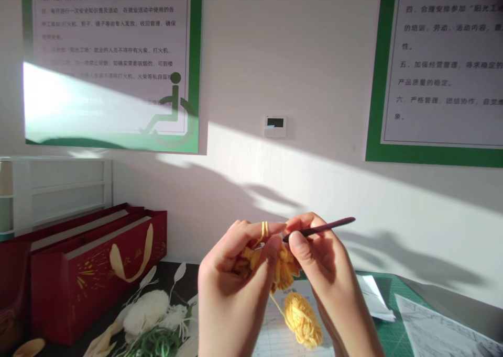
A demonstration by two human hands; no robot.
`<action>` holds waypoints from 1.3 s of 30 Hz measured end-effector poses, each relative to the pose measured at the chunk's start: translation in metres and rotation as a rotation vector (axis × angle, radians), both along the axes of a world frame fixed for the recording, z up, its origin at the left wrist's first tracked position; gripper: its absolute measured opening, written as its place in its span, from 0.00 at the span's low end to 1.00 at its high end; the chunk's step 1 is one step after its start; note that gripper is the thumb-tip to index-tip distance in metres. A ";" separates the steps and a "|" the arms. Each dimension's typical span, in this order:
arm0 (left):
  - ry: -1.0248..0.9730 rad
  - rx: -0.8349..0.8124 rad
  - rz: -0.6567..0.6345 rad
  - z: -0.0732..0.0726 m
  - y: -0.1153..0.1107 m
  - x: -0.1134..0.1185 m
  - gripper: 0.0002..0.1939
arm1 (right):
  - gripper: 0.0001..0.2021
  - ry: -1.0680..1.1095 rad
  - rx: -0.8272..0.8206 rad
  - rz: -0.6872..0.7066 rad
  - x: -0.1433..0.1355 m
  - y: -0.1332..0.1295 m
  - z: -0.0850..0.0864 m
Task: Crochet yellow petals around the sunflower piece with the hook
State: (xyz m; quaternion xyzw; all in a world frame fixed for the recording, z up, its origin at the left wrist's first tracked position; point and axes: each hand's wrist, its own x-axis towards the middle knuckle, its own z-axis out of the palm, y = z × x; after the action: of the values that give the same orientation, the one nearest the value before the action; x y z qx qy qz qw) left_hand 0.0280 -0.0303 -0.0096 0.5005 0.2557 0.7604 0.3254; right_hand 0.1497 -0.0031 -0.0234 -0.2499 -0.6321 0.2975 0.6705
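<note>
My left hand [245, 263] pinches a yellow crocheted piece [283, 273] between thumb and fingers, with yellow yarn looped round its raised index finger. In my right hand [314, 252] is a crochet hook [330, 225] with a dark handle, held between thumb and index finger. The hook's metal shaft runs left into the yellow piece, and its tip is partly hidden by my left thumb. Below the hands a ball of yellow yarn [302, 320] lies on a printed sheet [275, 325]. A strand rises from near the ball towards the piece.
Red gift bags [98, 273] stand at the left beside a white rack [70, 187]. White yarn [146, 311] and green yarn [157, 342] lie in front of them. On the right, papers [440, 325] rest on a green cutting mat [404, 289]. A wall with posters rises behind.
</note>
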 end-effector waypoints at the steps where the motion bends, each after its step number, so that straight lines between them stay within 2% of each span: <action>1: -0.009 0.006 0.057 -0.001 0.000 0.000 0.05 | 0.14 -0.041 0.003 -0.031 0.000 -0.001 -0.002; 4: -0.009 0.059 0.165 -0.005 0.000 0.000 0.05 | 0.18 -0.125 -0.036 -0.141 -0.004 -0.003 -0.007; 8: -0.004 0.120 0.184 -0.005 -0.002 0.001 0.03 | 0.16 -0.103 -0.069 -0.207 -0.009 -0.004 -0.011; 13: -0.148 -0.037 0.048 -0.004 -0.003 0.001 0.08 | 0.10 -0.131 -0.037 -0.090 -0.001 -0.006 -0.004; 18: -0.235 -0.126 -0.072 0.000 0.001 -0.005 0.12 | 0.10 -0.091 -0.111 0.052 0.002 -0.010 0.005; 22: -0.298 -0.152 -0.140 0.004 0.006 -0.004 0.11 | 0.11 0.027 -0.168 0.073 -0.001 -0.011 0.006; 29: -0.308 -0.180 -0.261 0.005 0.015 -0.004 0.11 | 0.14 0.091 -0.258 0.049 -0.003 -0.007 0.001; 33: -0.295 -0.206 -0.276 0.005 0.019 -0.007 0.13 | 0.15 0.121 -0.266 0.036 -0.002 -0.005 0.000; 39: -0.296 -0.225 -0.304 0.005 0.021 -0.009 0.13 | 0.16 0.060 -0.291 0.089 0.002 -0.004 -0.001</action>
State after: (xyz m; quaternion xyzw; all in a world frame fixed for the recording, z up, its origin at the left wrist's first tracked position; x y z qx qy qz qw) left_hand 0.0193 -0.0089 -0.0050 0.3769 0.2101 0.7346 0.5237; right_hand 0.1521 -0.0067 -0.0244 -0.3071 -0.5725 0.4227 0.6319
